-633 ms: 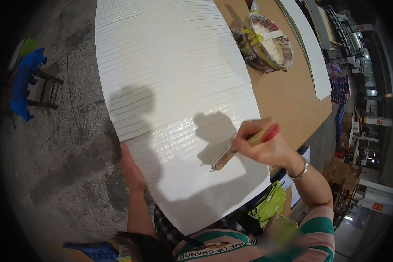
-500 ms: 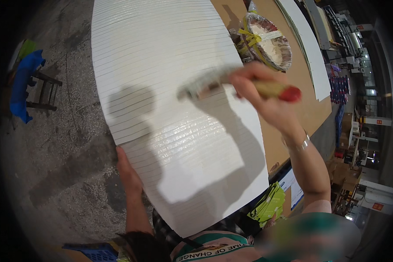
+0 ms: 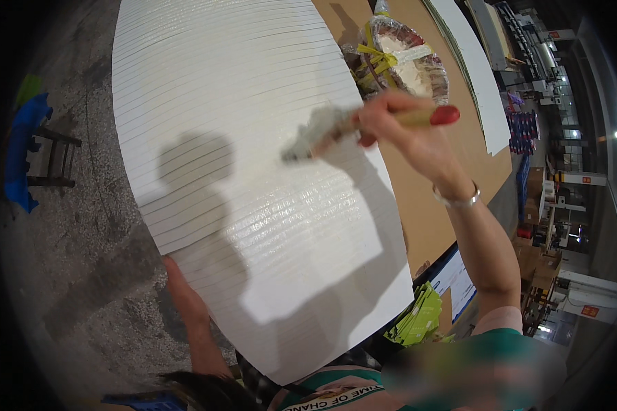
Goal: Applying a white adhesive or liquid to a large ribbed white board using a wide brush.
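White ribbed sheet (image 3: 253, 171), one brush (image 3: 322, 133) gripped by right hand (image 3: 397, 127), left hand (image 3: 178, 288) holding sheet edge

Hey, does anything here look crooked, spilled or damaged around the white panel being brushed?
Nothing looks spilled or broken. The ribbed white panel overhangs the brown table toward the person, its near left edge held by the left hand. The right hand holds a red-handled brush, blurred, over a glossy patch.

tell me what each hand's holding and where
Right hand grips a paintbrush by its wooden handle, near the red end. Left hand holds the white ribbed panel at its left edge.
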Tool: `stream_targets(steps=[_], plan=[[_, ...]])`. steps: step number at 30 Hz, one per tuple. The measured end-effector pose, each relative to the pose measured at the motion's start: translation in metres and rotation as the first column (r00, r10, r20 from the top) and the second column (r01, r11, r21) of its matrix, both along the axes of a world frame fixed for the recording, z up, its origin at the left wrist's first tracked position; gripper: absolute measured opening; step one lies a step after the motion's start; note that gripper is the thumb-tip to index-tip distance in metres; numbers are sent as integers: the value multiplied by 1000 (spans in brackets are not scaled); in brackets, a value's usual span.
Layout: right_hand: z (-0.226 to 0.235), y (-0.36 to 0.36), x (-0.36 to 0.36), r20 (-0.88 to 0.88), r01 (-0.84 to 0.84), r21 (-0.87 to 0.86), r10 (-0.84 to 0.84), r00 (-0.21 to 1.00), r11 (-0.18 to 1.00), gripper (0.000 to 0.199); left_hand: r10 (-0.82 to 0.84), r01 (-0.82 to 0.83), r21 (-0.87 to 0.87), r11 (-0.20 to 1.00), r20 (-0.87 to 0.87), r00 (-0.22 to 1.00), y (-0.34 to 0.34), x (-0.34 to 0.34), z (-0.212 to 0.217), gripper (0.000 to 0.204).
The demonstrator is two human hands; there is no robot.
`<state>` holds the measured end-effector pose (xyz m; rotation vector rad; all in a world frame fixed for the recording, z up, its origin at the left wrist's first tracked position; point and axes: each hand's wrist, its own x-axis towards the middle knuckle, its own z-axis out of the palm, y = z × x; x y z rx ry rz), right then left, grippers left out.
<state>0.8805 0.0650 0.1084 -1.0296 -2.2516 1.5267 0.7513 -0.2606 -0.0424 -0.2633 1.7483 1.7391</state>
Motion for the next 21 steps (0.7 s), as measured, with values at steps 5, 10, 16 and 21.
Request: stream_targets(steps=[5, 10, 16, 21], plan=[[9, -1, 20, -6, -18, -67, 18, 1000, 998, 21, -39, 38, 15, 999, 36, 999, -11, 0, -16, 67], [-4, 14, -4, -156, 103, 11, -100, 983, 995, 20, -63, 60, 40, 997, 62, 996, -4, -1, -10, 69], [9, 2, 18, 18, -17, -85, 18, 1000, 996, 22, -66, 65, 17, 998, 59, 996, -11, -1, -11, 71], [-4, 11, 2, -149, 72, 22, -68, 987, 997, 23, -38, 38, 5, 999, 22, 999, -6, 1, -15, 72]])
